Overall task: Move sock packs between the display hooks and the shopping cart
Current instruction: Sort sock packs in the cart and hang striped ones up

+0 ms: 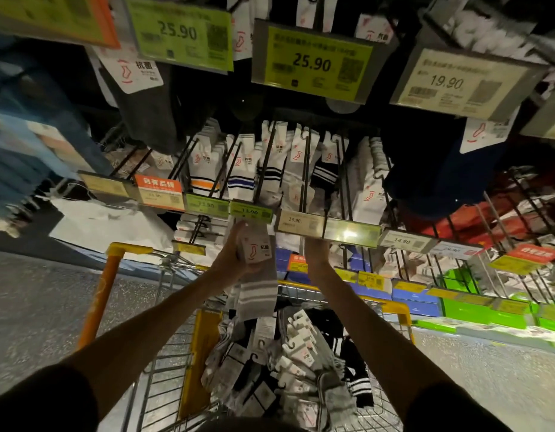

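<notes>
A person stands over a shopping cart [397,308] heaped with sock packs [296,353], facing rows of display hooks [306,169]. The left hand [235,255] grips a grey striped sock pack [259,285] by its card header, raised just under the price labels. The right hand [316,252] reaches up to a pale price label [298,221], its fingers hidden behind it, so its grip cannot be told. The likely risk is that the header's small hanger misses the hook tip in this dim, crowded row, and the pack drops back into the cart or knocks neighbouring packs loose.
</notes>
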